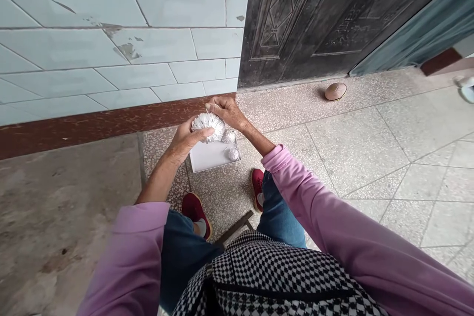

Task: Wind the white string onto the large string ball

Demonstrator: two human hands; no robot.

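Note:
My left hand (187, 139) is wrapped around a fluffy white pom-pom-like bundle of looped strands (207, 127), thumb lying across its front. At the bundle's upper edge, the fingers of my right hand (226, 111) are pinched on what looks like a thin white strand. Below both hands a shallow white tray (205, 155) rests on the floor. Inside it, at the right side, lie two small white balls of string, one (228, 137) partly behind the bundle and the other (233, 153) nearer me. Loose string ends hang over the tray's edge.
A pale tiled wall (122, 44) with a brown skirting stands in front, beside a dark carved door (296, 15). A rounded pinkish-brown object (335, 91) sits on the speckled floor near the door. My red shoes (193, 210) are close to the tray.

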